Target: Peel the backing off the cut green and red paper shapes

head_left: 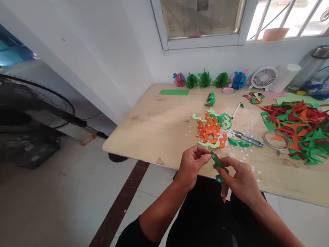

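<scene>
White wall point(126, 31) and a barred window point(289, 19) back the pale wooden tabletop point(153, 118) that I am viewing from above. At its near edge, I have both bare hands on one green wavy paper cutout point(216, 159) with small white patches on it. The left hand point(193, 160) pinches the upper end between thumb and forefinger; the right hand point(242, 178) grips it lower down, fingers curled around it. I hold the cutout tilted, partly over the dark-clothed lap point(201, 226).

Just beyond the hands I see a heap of orange wavy cutouts point(210, 127) dotted with white squares, with light green wavy strips point(199, 117) around it. To its right lie blue-handled thread snips point(249, 138) and a roll of clear tape point(276, 140), then a large pile of red, orange and green paper scraps point(310, 128). A white pen point(236, 110) lies farther back, and a green folded paper piece point(210, 99) sits near it.

Along the wall I count five folded paper figures point(205, 79), three green, one pink and one blue, beside a small white fan point(264, 77). A flat green paper strip point(174, 92) rests in front of them at the left. On the floor side, I make out a large black fan point(24, 115), blurred.
</scene>
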Motion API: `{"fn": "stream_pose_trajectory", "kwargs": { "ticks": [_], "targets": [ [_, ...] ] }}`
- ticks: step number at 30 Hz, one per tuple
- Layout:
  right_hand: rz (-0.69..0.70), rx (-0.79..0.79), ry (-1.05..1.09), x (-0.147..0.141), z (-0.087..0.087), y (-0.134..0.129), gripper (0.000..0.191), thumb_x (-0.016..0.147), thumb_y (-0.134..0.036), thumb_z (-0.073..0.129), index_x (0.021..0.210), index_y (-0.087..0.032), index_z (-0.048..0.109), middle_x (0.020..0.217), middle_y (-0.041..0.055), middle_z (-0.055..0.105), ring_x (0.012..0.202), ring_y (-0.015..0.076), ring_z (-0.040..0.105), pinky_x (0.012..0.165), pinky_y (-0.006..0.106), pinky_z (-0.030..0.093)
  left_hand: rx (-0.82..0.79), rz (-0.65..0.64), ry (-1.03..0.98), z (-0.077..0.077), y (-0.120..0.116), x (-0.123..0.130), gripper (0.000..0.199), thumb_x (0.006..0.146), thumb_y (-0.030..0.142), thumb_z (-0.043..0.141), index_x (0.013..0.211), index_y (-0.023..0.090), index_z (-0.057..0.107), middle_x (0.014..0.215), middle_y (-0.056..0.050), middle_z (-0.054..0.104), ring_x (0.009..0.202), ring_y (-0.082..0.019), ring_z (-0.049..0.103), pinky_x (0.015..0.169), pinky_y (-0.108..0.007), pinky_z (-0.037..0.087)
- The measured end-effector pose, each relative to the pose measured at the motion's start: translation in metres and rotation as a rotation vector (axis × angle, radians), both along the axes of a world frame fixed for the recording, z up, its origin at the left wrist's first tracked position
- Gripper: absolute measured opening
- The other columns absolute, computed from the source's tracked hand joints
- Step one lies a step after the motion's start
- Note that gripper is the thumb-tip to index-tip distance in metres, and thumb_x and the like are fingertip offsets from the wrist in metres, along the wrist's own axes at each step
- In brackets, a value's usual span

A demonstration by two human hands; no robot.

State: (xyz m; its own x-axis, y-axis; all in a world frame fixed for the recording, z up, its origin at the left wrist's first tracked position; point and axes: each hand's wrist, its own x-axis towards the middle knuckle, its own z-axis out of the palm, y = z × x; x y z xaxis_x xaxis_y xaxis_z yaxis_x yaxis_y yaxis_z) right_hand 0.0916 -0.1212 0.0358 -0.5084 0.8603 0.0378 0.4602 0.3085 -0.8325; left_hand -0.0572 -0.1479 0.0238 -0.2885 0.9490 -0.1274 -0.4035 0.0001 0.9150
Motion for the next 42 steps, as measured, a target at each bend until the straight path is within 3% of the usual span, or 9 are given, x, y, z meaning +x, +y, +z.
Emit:
{"fn": "stream_pose_trajectory", "kwargs": {
  "ticks": [10, 17, 24, 32, 37, 42],
  "targets": [
    [-0.022, 0.022, -0.058, -0.002, 0.003, 0.004, 0.015, 0.083, -0.031, 0.052, 0.083, -0.021, 0.064, 0.051, -0.0037, 0.063, 0.046, 0.0174, 0.065, 0.059, 0.029, 0.051, -0.029, 0.015, -0.120, 0.002, 0.007, 0.000, 0.008, 0.058, 0.016, 0.073, 0.063, 0.015, 0.066, 0.061, 0.000, 0.064, 0.059, -0.010, 0.055, 0.059, -0.023, 0.042],
    [-0.045, 0.110, -0.032, -0.004, 0.006, 0.009, 0.016, 0.082, -0.030, 0.052, 0.076, -0.020, 0.063, 0.063, 0.0003, 0.068, 0.057, 0.0179, 0.066, 0.061, 0.028, 0.049, -0.048, 0.015, -0.192, 0.006, 0.012, 0.001, 0.010, 0.058, 0.015, 0.074, 0.063, 0.014, 0.066, 0.062, 0.000, 0.065, 0.057, -0.009, 0.054, 0.058, -0.023, 0.041],
    [-0.061, -0.007, 0.005, -0.004, 0.007, 0.014, 0.017, 0.082, -0.031, 0.053, 0.079, -0.019, 0.065, 0.062, -0.0005, 0.069, 0.057, 0.0168, 0.065, 0.058, 0.026, 0.048, -0.049, 0.049, -0.226, 0.008, 0.015, 0.006, 0.020, 0.058, 0.016, 0.077, 0.075, 0.016, 0.065, 0.062, 0.001, 0.065, 0.059, -0.010, 0.056, 0.059, -0.022, 0.040],
    [-0.099, -0.011, 0.028, -0.002, 0.001, 0.019, 0.015, 0.080, -0.031, 0.055, 0.074, -0.020, 0.064, 0.061, -0.0014, 0.067, 0.061, 0.0165, 0.064, 0.059, 0.025, 0.047, -0.039, 0.045, -0.119, 0.006, 0.015, 0.010, 0.022, 0.068, 0.027, 0.071, 0.087, 0.016, 0.073, 0.082, -0.005, 0.069, 0.073, -0.013, 0.057, 0.062, -0.023, 0.040],
    [-0.067, -0.089, 0.005, 0.001, -0.002, 0.021, 0.014, 0.081, -0.028, 0.053, 0.078, -0.020, 0.063, 0.046, -0.0050, 0.059, 0.049, 0.0147, 0.060, 0.062, 0.027, 0.047, -0.098, 0.041, -0.158, 0.001, 0.025, 0.014, 0.015, 0.064, 0.029, 0.075, 0.065, 0.015, 0.069, 0.063, -0.001, 0.063, 0.061, -0.009, 0.052, 0.058, -0.022, 0.036],
    [-0.080, -0.141, 0.068, 0.003, -0.004, 0.024, 0.013, 0.078, -0.028, 0.055, 0.075, -0.019, 0.064, 0.052, -0.0037, 0.061, 0.046, 0.0127, 0.057, 0.056, 0.026, 0.047, -0.125, -0.011, -0.294, -0.004, 0.035, 0.017, 0.022, 0.060, 0.031, 0.078, 0.058, 0.013, 0.064, 0.058, 0.001, 0.058, 0.055, -0.007, 0.049, 0.057, -0.022, 0.037]
  ]
}}
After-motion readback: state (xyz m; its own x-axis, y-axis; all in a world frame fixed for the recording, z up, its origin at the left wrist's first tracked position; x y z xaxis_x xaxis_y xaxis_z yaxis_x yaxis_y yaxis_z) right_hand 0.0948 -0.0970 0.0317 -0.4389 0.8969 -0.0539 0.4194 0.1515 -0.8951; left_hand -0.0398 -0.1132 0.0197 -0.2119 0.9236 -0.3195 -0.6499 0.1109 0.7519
